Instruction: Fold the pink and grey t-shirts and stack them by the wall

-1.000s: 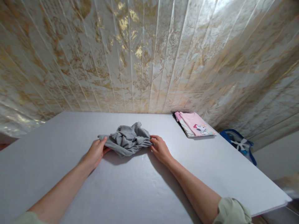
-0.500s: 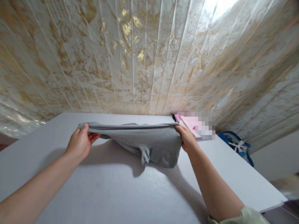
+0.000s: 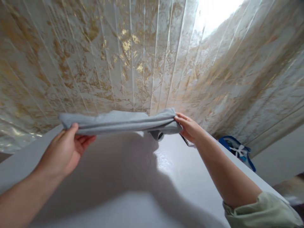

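Observation:
A grey cloth garment (image 3: 128, 123) is stretched sideways in the air above the white table (image 3: 133, 209), its fabric bunched into long folds. My left hand (image 3: 68, 148) pinches its left end between thumb and fingers. At the other end, my right hand (image 3: 188, 126) grips the cloth with thumb and fingertips. A small tube-like bit of the fabric hangs below the right part. The garment's exact kind is unclear, since most of it is folded up edge-on.
A patterned gold and white curtain (image 3: 133, 57) hangs behind the table. Off the table's right edge is a clear bag with blue trim (image 3: 237, 150). Part of a dark-edged item (image 3: 187, 142) shows beneath my right hand.
Both hands have lifted the grey garment higher, and its hanging front has swung up and away. My left hand has moved left and nearer. The pink item is now mostly hidden.

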`<act>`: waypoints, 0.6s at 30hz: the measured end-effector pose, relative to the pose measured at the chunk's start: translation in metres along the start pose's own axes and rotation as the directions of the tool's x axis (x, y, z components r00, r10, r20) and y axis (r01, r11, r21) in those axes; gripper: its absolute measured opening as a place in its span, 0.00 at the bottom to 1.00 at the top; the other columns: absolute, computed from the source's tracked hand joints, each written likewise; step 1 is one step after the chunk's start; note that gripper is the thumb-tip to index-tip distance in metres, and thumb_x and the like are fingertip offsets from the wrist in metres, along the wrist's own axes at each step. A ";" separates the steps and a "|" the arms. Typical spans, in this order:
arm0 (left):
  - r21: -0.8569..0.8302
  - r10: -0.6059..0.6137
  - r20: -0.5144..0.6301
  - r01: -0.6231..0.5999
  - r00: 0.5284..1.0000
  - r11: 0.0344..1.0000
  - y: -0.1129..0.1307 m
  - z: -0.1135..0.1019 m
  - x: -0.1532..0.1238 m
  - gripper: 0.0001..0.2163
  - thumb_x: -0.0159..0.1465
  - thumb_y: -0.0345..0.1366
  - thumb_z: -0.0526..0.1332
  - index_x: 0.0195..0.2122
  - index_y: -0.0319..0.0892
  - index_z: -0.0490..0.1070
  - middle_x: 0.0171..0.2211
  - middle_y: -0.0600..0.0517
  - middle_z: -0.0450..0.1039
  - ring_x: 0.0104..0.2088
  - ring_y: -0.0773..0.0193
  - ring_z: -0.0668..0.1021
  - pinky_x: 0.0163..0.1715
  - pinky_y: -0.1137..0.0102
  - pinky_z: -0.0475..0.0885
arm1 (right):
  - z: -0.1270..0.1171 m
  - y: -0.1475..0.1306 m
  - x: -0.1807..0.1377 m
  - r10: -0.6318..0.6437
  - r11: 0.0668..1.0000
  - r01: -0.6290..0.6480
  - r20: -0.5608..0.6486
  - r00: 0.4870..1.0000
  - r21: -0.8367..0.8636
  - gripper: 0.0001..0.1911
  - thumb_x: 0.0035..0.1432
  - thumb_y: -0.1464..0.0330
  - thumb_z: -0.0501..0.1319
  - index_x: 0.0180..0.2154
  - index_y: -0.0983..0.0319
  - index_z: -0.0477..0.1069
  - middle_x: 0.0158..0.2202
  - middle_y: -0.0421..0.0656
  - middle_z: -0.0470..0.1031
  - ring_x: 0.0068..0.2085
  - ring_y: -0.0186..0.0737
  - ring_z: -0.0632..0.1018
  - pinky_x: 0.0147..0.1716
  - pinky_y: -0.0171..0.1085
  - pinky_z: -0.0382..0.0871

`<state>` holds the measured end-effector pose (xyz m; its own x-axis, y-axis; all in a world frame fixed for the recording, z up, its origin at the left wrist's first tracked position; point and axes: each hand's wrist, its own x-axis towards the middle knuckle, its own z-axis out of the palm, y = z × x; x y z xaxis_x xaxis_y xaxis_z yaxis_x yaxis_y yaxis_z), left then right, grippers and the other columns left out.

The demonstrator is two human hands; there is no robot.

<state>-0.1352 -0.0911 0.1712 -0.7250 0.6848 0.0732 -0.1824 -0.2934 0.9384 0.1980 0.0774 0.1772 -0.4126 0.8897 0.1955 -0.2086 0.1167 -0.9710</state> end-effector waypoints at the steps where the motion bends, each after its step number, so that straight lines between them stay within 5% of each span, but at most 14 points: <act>1: 0.040 -0.078 -0.002 0.078 0.997 0.996 -0.014 -0.014 -0.013 0.05 0.63 0.34 0.57 0.35 0.49 0.73 0.38 0.58 0.78 0.36 0.69 0.79 0.38 0.73 0.79 | -0.003 0.017 -0.011 0.092 0.996 -0.092 0.018 0.996 -0.019 0.19 0.48 0.63 0.69 0.43 0.59 0.73 0.33 0.39 0.76 0.32 0.34 0.76 0.30 0.31 0.69; 4: 0.219 -0.259 0.012 0.250 0.966 0.943 -0.064 -0.059 -0.042 0.04 0.56 0.45 0.63 0.29 0.53 0.74 0.34 0.57 0.80 0.34 0.60 0.81 0.32 0.69 0.80 | -0.016 0.074 -0.039 0.345 0.929 -0.339 0.015 0.938 -0.151 0.23 0.48 0.64 0.68 0.48 0.59 0.72 0.34 0.40 0.77 0.30 0.33 0.75 0.29 0.32 0.68; 7: 0.433 -0.345 -0.026 0.322 0.938 0.842 -0.103 -0.100 -0.048 0.11 0.49 0.52 0.65 0.21 0.53 0.69 0.23 0.55 0.77 0.31 0.51 0.82 0.37 0.60 0.80 | -0.033 0.119 -0.059 0.388 0.864 -0.385 -0.060 0.920 -0.325 0.26 0.49 0.64 0.67 0.50 0.61 0.69 0.34 0.41 0.77 0.30 0.33 0.75 0.32 0.35 0.70; 12: 0.675 0.041 -0.069 0.017 0.997 0.737 -0.107 -0.127 -0.014 0.13 0.50 0.52 0.62 0.34 0.55 0.66 0.29 0.55 0.76 0.37 0.50 0.80 0.43 0.57 0.77 | -0.046 0.145 -0.078 0.241 0.814 -0.233 -0.055 0.969 -0.532 0.22 0.52 0.64 0.62 0.49 0.63 0.70 0.39 0.45 0.76 0.34 0.38 0.76 0.37 0.40 0.70; 15: 0.815 0.166 0.138 -0.207 0.976 0.540 -0.101 -0.113 0.001 0.15 0.51 0.52 0.58 0.36 0.52 0.67 0.38 0.50 0.75 0.44 0.48 0.78 0.49 0.57 0.73 | -0.037 0.143 -0.085 0.204 0.725 -0.138 0.019 0.979 -0.674 0.17 0.53 0.66 0.60 0.45 0.63 0.73 0.41 0.46 0.76 0.40 0.42 0.76 0.41 0.40 0.69; 18: 0.864 0.094 0.375 -0.385 0.922 0.325 -0.110 -0.094 0.006 0.18 0.52 0.52 0.56 0.40 0.49 0.70 0.43 0.46 0.75 0.48 0.47 0.76 0.53 0.58 0.70 | -0.023 0.138 -0.091 0.231 0.695 -0.101 0.088 0.969 -0.712 0.19 0.52 0.66 0.61 0.48 0.61 0.73 0.41 0.45 0.75 0.38 0.41 0.75 0.39 0.38 0.68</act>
<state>-0.1824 -0.1173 0.0369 -0.4368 0.8540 0.2825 0.7931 0.2174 0.5689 0.2277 0.0226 0.0219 -0.5256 0.8505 -0.0226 0.5281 0.3053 -0.7924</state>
